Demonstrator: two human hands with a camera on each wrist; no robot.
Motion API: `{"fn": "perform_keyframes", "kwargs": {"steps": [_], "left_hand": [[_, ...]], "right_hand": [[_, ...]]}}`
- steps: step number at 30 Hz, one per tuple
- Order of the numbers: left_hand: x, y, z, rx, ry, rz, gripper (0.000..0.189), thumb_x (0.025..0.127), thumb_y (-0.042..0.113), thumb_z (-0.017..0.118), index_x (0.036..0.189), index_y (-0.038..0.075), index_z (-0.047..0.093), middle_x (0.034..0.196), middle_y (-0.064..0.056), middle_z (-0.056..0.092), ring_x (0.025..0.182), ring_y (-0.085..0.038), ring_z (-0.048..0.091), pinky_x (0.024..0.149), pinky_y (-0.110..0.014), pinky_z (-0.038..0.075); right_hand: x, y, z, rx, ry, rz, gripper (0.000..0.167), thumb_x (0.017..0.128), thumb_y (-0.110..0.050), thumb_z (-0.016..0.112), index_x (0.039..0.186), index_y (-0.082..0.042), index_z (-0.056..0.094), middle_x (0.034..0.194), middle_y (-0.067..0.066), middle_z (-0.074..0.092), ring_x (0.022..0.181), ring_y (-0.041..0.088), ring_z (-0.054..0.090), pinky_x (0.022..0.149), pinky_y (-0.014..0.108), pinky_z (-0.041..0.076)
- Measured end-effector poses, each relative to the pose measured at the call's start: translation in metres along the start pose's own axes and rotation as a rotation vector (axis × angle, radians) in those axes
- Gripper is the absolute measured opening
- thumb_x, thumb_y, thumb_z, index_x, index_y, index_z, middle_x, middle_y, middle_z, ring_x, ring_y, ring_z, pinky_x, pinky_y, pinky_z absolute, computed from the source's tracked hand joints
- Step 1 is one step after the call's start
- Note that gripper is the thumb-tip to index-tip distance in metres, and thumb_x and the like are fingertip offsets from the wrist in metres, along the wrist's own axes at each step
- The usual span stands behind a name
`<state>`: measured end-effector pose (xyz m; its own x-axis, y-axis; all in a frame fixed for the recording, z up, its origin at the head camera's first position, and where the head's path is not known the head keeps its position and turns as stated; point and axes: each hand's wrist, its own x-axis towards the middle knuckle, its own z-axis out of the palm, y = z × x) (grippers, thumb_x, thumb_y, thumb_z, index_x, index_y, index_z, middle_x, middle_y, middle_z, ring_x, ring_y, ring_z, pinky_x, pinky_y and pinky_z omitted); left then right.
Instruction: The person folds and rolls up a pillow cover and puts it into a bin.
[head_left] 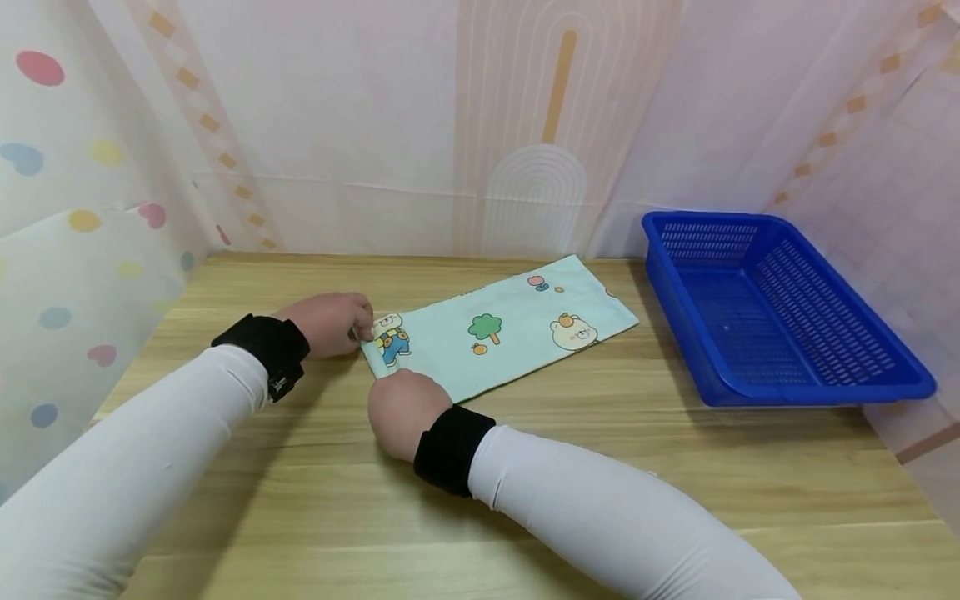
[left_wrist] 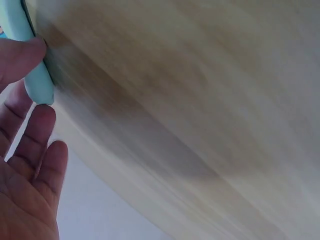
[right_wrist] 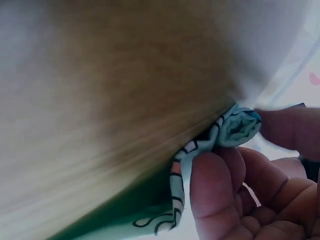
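A mint-green cloth (head_left: 517,333) printed with a bear, a tree and oranges lies as a long folded strip, slanting up to the right. Its left end is turned into a small tight roll. At the roll's far end my left hand (head_left: 326,325) pinches it; in the left wrist view the thumb lies over the rolled edge (left_wrist: 40,85) with fingers beneath. My right hand (head_left: 408,412) holds the near end. The right wrist view shows the spiral end of the roll (right_wrist: 241,127) between thumb and fingers. In the head view, the right fingertips are hidden behind the hand.
A blue plastic basket (head_left: 817,392) with slotted walls stands right of the cloth. Everything rests on a wood-grain table (head_left: 360,517). Patterned sheets (head_left: 337,125) hang behind and at the left side.
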<state>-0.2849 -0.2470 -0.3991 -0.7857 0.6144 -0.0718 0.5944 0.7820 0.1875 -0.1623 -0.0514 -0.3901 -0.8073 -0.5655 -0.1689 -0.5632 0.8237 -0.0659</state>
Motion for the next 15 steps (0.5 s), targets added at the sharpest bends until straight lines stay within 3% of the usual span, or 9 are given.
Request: {"fn": "perform_keyframes", "kwargs": {"steps": [8,15], "left_hand": [[-0.001,0.004,0.001,0.017,0.019,0.005,0.016,0.089,0.000,0.079,0.090,0.016,0.077,0.109,-0.005,0.069,0.092,-0.018,0.065,0.088,-0.041,0.059],[0.001,0.006,0.002,0.021,-0.003,-0.015,0.015,0.093,0.003,0.076,0.093,0.018,0.075,0.110,-0.003,0.070,0.099,-0.021,0.066,0.094,-0.045,0.057]], "right_hand": [[0.001,0.005,-0.002,0.056,-0.034,0.045,0.017,0.102,-0.018,0.065,0.085,-0.015,0.069,0.077,-0.004,0.066,0.068,0.008,0.056,0.058,0.023,0.049],[0.002,0.011,-0.003,0.158,-0.062,0.098,0.024,0.099,-0.016,0.067,0.076,-0.015,0.064,0.069,-0.004,0.060,0.062,0.011,0.054,0.052,0.025,0.045]]}}
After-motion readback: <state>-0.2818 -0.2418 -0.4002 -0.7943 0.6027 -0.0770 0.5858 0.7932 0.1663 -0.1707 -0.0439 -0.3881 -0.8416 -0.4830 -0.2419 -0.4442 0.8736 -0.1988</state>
